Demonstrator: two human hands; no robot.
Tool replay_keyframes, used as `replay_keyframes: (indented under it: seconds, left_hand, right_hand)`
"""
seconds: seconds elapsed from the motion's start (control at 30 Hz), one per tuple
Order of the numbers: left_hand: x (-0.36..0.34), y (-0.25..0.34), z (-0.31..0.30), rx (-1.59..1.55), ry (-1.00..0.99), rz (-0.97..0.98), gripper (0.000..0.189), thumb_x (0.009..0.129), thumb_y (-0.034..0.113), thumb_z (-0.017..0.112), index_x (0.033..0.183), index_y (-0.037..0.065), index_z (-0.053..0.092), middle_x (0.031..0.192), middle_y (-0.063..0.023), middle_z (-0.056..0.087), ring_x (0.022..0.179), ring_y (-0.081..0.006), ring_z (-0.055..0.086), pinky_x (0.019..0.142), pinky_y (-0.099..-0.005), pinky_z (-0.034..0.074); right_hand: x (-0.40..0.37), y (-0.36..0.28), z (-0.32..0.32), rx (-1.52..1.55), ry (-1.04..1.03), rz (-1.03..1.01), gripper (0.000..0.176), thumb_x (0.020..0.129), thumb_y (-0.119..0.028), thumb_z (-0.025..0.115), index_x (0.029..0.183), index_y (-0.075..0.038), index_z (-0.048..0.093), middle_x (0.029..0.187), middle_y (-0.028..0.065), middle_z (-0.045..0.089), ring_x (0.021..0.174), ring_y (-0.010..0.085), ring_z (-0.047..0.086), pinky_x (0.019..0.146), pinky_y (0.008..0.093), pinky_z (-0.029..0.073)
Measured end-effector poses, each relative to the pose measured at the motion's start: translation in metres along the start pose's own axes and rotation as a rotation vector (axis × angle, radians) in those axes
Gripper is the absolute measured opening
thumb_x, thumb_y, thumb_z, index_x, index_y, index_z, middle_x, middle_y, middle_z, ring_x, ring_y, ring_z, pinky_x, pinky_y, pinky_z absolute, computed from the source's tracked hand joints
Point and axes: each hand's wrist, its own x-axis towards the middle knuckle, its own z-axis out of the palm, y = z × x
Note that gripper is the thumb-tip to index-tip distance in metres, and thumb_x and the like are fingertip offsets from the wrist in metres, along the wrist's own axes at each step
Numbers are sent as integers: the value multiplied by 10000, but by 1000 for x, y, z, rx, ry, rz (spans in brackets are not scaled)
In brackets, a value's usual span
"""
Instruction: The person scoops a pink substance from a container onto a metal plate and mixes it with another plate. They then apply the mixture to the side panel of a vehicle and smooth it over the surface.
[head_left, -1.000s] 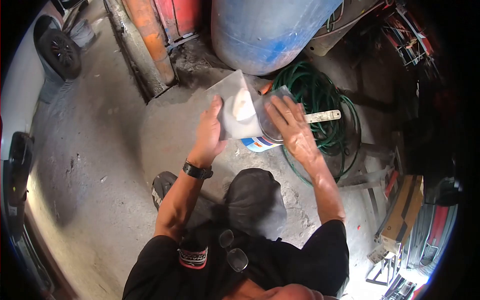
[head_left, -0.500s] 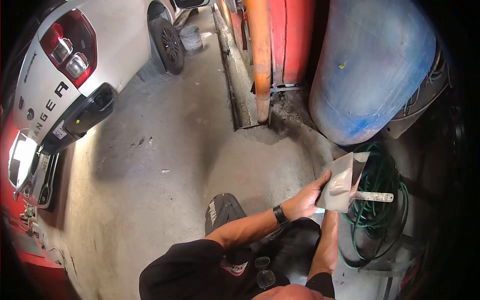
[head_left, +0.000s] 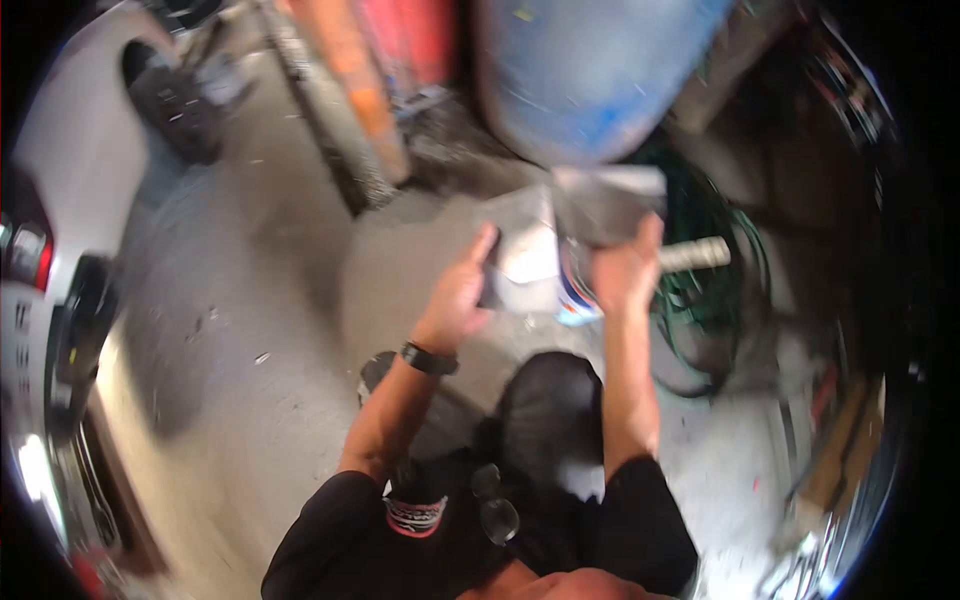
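My left hand (head_left: 458, 300) grips a flat pale plate (head_left: 510, 215) by its left side, thumb on top. A smooth mound of whitish paste (head_left: 528, 255) lies on that plate. Close beside it, my right hand (head_left: 627, 270) is closed on a broad, flat grey spreader (head_left: 605, 205), whose left edge is near the plate. A light, speckled handle (head_left: 697, 254) sticks out to the right past my right hand; what it belongs to is hidden. Below the plate and spreader shows part of a container with a blue, white and red label (head_left: 577, 300). Motion blurs the view.
A large blue drum (head_left: 600, 80) stands ahead, with an orange pole (head_left: 365, 90) to its left. A coiled green hose (head_left: 745, 260) lies on the floor to the right. A white pickup (head_left: 85, 130) is parked at the left.
My view has swung to the right, so the pickup and drum sit further left. My right hand has come out from behind the plate, and the spreader now shows beside it.
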Motion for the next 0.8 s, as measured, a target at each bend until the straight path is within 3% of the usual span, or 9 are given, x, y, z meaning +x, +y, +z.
replay_keyframes:
  seconds: [0.2, 0.27, 0.33, 0.43, 0.57, 0.6, 0.67, 0.73, 0.8]
  left_hand:
    - [8, -47, -37, 230, 80, 142, 459, 1025, 350, 523, 1358, 33, 524, 1321, -69, 597, 1176, -186, 594, 999, -381, 485]
    - [2, -49, -13, 245, 20, 146, 526, 1018, 325, 537, 1421, -1, 448, 1394, -91, 539, 1259, -195, 529, 1049, -377, 442]
    - [-17, -45, -7, 904, -241, 532, 698, 945, 281, 596, 1484, -64, 316, 1431, -142, 489, 1327, -230, 453, 1113, -362, 353]
    - [-4, -32, -4, 290, -130, 191, 577, 996, 290, 501, 1451, -38, 369, 1424, -133, 501, 1285, -221, 495, 1101, -360, 350]
    - [5, -19, -12, 420, -65, 201, 471, 1046, 182, 357, 1457, -49, 366, 1443, -155, 505, 1304, -209, 471, 1103, -339, 336]
    - [7, -19, -17, 536, -95, 250, 484, 1036, 189, 376, 1454, -54, 366, 1442, -158, 505, 1301, -214, 475, 1098, -341, 345]
    - [10, -16, -21, 657, -98, 285, 532, 1007, 212, 440, 1452, -67, 361, 1444, -171, 496, 1301, -231, 479, 1097, -350, 353]
    - [18, -12, -33, 887, -153, 433, 626, 951, 239, 538, 1452, -85, 349, 1452, -190, 474, 1307, -255, 475, 1104, -361, 349]
    - [18, -7, -61, 1365, -270, 749, 746, 879, 258, 646, 1452, -103, 335, 1460, -211, 447, 1316, -277, 466, 1112, -370, 342]
  right_hand:
    - [-31, 9, 35, -345, -51, 244, 670, 1031, -552, 360, 1308, 35, 525, 1204, 91, 642, 1122, 195, 602, 894, 384, 517]
    - [-30, 25, -1, -814, 60, 214, 755, 1008, -593, 389, 1430, 32, 429, 1429, 165, 494, 1344, 223, 432, 1134, 356, 309]
    - [-36, 13, -2, -451, -265, 268, 768, 1035, -552, 351, 1550, -4, 199, 1546, 150, 356, 1411, 230, 328, 1174, 370, 233]
    - [-85, -59, -18, -865, -42, -382, 481, 1047, -334, 472, 1396, -3, 459, 1309, 113, 573, 1132, 155, 532, 963, 307, 436]
    - [-123, -180, -87, -1516, 452, -1115, 244, 1028, -163, 518, 1131, 9, 658, 1031, 93, 700, 924, 145, 633, 813, 300, 511]
    - [-121, -214, -124, -1557, 565, -1258, 166, 1001, -99, 542, 1013, 0, 674, 900, 77, 652, 731, 130, 583, 623, 246, 472]
    - [-132, -281, -171, -1796, 985, -1079, 105, 920, -33, 608, 1001, -14, 672, 894, 150, 649, 818, 249, 649, 670, 326, 514]
    - [-132, -355, -240, -2158, 948, -1526, 184, 877, -36, 633, 1058, -39, 665, 935, 170, 646, 890, 325, 637, 705, 399, 509]
    - [-151, -423, -299, -2542, 1179, -1088, 292, 891, -245, 617, 1142, -102, 660, 1003, 183, 655, 969, 368, 610, 823, 473, 502]
